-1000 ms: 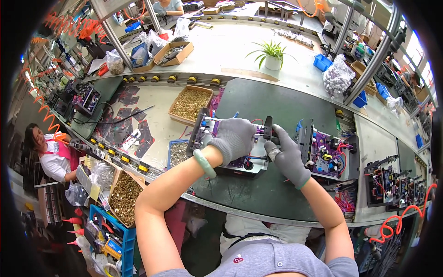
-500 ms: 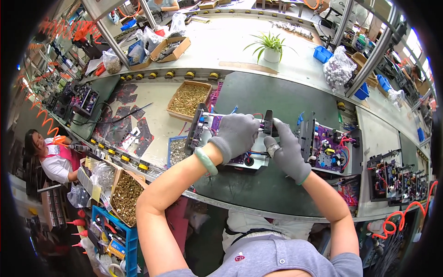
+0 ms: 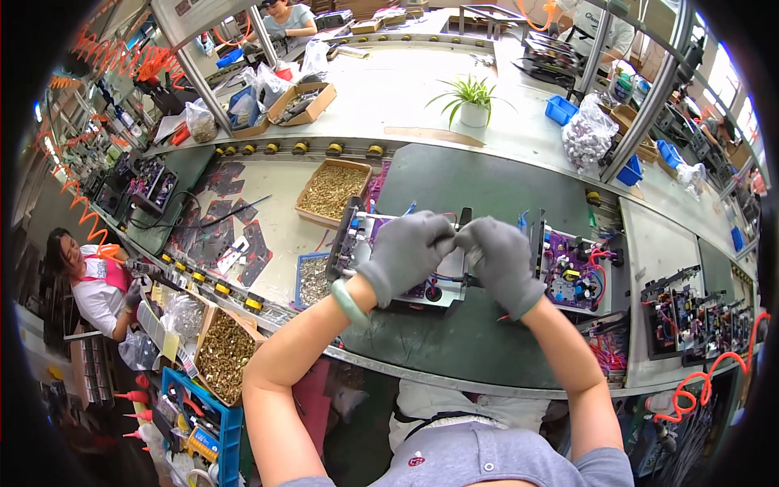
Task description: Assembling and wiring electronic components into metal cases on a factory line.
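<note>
Both gloved hands meet at frame centre, fingertips pinched together over a small part too hidden to identify. The left hand (image 3: 408, 254) and right hand (image 3: 503, 261) cover the middle of a circuit board assembly (image 3: 365, 243) in a black frame, its long axis running left to right across the dark green mat (image 3: 471, 341). Upper left of it sits a cardboard box of brass screws (image 3: 333, 191); right of it, a purple circuit board (image 3: 574, 272).

Bright, even light; bent fisheye edges.
</note>
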A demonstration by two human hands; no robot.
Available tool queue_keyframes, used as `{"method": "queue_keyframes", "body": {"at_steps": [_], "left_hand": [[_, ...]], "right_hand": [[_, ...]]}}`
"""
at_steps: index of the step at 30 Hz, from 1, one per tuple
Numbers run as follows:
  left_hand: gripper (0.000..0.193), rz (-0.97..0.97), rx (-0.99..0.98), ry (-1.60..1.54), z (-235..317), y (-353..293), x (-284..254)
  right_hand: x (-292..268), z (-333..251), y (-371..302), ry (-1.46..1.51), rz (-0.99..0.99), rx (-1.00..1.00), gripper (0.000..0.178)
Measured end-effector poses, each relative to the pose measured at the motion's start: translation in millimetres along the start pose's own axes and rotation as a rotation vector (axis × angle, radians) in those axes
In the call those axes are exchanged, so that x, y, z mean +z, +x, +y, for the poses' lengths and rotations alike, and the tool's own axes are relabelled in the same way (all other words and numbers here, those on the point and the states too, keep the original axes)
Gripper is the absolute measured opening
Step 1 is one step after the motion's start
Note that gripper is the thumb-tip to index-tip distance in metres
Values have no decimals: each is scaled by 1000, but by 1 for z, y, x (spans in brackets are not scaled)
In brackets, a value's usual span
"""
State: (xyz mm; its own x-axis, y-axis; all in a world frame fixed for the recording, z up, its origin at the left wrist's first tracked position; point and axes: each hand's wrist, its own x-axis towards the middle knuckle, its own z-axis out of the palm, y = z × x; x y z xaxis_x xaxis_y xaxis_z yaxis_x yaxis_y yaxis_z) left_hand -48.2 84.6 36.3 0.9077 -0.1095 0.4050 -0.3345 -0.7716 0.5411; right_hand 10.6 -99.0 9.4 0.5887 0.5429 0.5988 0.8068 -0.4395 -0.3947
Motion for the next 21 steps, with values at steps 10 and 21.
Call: {"method": "queue_keyframes", "body": {"at_steps": [10,21], "left_hand": [[14,-88,117,464,-11,3,11],[10,-61,337,440,-20,11,17]], "right_hand": [[9,-2,-24,278,-203,504,68],[17,-5,-26,250,-92,356,58]]}}
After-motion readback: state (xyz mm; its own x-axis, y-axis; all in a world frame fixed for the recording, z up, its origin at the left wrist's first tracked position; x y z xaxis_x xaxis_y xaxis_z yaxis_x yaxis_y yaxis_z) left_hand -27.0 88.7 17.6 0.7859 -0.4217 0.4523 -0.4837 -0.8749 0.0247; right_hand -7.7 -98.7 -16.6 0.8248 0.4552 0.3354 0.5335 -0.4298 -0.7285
